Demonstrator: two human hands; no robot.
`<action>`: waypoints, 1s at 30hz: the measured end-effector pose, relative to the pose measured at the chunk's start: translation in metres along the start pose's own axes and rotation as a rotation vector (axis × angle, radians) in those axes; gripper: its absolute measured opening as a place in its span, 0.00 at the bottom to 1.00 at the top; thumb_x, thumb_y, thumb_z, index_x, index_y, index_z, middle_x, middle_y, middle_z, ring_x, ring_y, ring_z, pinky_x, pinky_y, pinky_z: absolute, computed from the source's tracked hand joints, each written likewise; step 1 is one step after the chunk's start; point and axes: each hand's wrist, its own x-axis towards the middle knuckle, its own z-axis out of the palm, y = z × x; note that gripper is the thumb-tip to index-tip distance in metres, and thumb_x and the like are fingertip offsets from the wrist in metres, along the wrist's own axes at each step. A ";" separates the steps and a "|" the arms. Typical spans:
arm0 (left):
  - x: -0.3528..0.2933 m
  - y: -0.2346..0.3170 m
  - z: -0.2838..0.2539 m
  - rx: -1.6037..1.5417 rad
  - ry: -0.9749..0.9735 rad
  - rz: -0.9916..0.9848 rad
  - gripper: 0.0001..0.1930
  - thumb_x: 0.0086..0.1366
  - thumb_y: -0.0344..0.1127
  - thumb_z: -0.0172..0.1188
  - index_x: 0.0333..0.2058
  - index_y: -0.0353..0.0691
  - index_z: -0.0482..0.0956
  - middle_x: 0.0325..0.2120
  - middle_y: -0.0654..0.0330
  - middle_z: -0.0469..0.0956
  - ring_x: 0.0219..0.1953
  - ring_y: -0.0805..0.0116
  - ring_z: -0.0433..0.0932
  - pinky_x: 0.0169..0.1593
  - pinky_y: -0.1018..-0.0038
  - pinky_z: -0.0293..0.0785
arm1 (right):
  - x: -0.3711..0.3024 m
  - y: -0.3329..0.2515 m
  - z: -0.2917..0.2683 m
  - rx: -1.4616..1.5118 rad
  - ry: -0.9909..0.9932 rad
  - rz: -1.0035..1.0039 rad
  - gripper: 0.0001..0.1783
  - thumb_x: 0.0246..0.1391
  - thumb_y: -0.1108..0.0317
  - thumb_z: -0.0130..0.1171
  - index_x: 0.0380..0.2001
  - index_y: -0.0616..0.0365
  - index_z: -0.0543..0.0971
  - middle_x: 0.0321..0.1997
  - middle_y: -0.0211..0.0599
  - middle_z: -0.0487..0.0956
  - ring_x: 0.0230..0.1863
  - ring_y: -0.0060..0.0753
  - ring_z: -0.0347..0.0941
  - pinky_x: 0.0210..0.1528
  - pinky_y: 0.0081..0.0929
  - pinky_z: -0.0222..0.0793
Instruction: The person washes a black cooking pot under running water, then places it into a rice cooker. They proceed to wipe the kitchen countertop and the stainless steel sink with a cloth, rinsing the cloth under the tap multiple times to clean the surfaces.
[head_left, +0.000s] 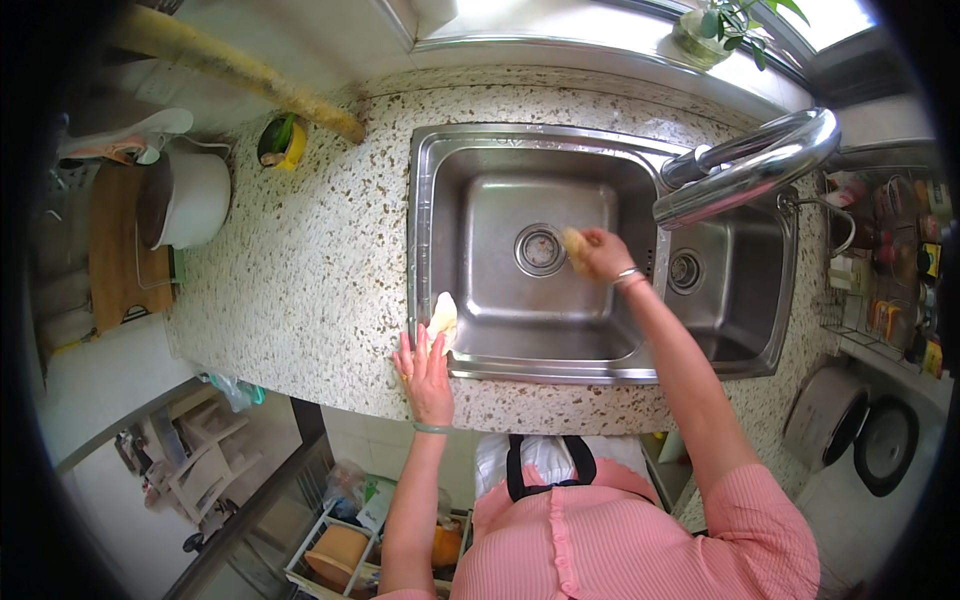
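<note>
My right hand [606, 256] reaches over the large basin of the steel sink [540, 366], its fingers closed on a small yellowish piece [574, 243] that looks like a sponge. That piece hangs just right of the drain strainer [540, 250], which has small scraps in it. On the sink's front left corner, my left hand [428, 383] lies with its fingers stretched out and apart. Its fingertips touch a crumpled whitish thing [443, 312], perhaps a cloth, draped along the left rim. Part of it is hidden under the fingers.
A chrome faucet [750, 170] arches over the divider and small basin [725, 310]. On the speckled counter [300, 260] stand a white pot [195, 200] and a yellow cup [285, 145]. A wire rack [880, 260] with jars is at right. Below left, a drawer [320, 545] stands out.
</note>
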 end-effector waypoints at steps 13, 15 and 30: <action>0.020 -0.010 0.005 -0.057 0.033 -0.020 0.22 0.64 0.31 0.55 0.58 0.49 0.72 0.66 0.53 0.56 0.69 0.46 0.49 0.68 0.48 0.43 | 0.027 0.026 0.083 0.367 -0.036 0.137 0.13 0.52 0.69 0.58 0.41 0.60 0.76 0.41 0.41 0.79 0.43 0.35 0.76 0.46 0.30 0.73; 0.019 -0.010 0.004 -0.056 0.030 -0.039 0.22 0.63 0.30 0.56 0.57 0.49 0.73 0.66 0.52 0.56 0.69 0.46 0.49 0.68 0.49 0.45 | 0.017 -0.021 0.053 0.773 -0.307 0.126 0.14 0.53 0.70 0.56 0.44 0.59 0.76 0.44 0.36 0.79 0.42 0.28 0.76 0.44 0.27 0.73; 0.034 -0.026 -0.037 -0.086 0.192 -0.166 0.19 0.65 0.32 0.53 0.56 0.50 0.75 0.68 0.51 0.52 0.70 0.54 0.50 0.68 0.57 0.45 | -0.045 -0.059 0.004 0.995 -0.369 0.029 0.14 0.55 0.69 0.59 0.44 0.61 0.79 0.47 0.36 0.78 0.45 0.27 0.76 0.48 0.25 0.72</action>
